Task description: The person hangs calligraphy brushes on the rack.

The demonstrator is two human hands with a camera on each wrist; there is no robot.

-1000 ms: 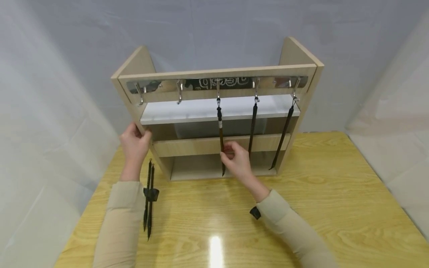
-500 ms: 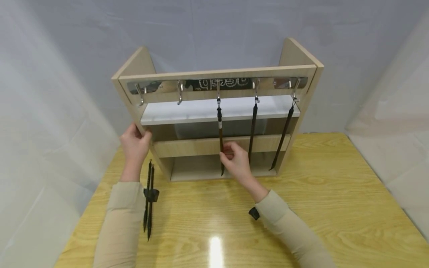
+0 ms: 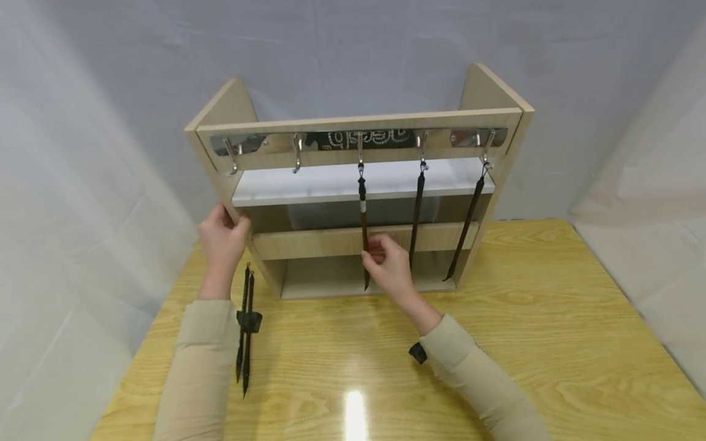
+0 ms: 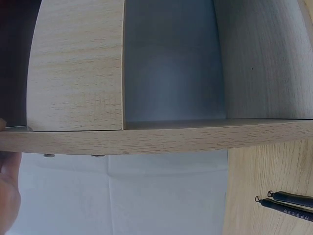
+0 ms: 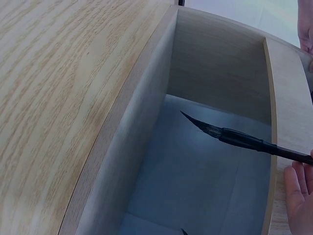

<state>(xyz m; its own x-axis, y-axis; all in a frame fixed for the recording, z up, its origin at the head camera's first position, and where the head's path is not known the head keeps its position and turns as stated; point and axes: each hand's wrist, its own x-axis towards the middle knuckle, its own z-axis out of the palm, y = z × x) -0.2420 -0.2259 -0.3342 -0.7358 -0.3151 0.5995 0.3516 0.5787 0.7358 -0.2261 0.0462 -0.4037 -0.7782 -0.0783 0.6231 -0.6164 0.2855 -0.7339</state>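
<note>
In the head view my right hand (image 3: 393, 266) pinches the lower handle of a calligraphy brush (image 3: 363, 211), whose loop hangs on the middle hook of a metal hook strip (image 3: 276, 144). The right wrist view shows the dark bristle end of this brush (image 5: 239, 138) pointing away from the fingers, in front of the lower compartment. My left hand (image 3: 222, 242) grips the front edge of the left side panel of the wooden shelf (image 3: 309, 244), thumb at the inner side. Some of its fingers are hidden behind the panel.
Two more brushes hang on the hooks to the right, a middle brush (image 3: 416, 211) and an outer brush (image 3: 467, 223). The two left hooks are bare. On the wooden table (image 3: 331, 355), two dark brushes (image 3: 247, 361) lie beside the left sleeve. Small black pieces show at both cuffs.
</note>
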